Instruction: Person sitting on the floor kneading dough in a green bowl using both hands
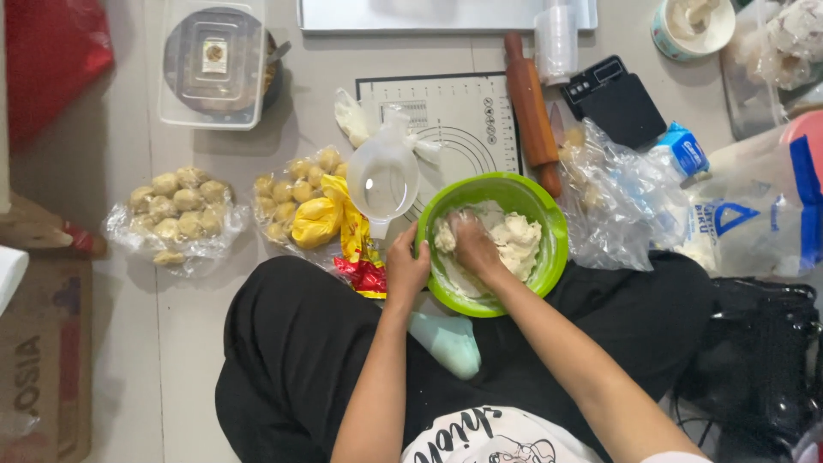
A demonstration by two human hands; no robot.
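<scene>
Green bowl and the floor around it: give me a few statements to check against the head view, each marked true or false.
1. The right hand is down in the dough inside the green bowl. True.
2. The left hand holds the wooden rolling pin. False: it grips the bowl's rim; the pin lies apart on the baking mat.
3. The clear measuring jug stands on the mat beside the bowl. True.
4. The yellow dough balls sit on a metal tray. False: they lie on clear plastic on the floor.
5. The black kitchen scale lies left of the bowl in the picture. False: it lies up and to the right.
</scene>
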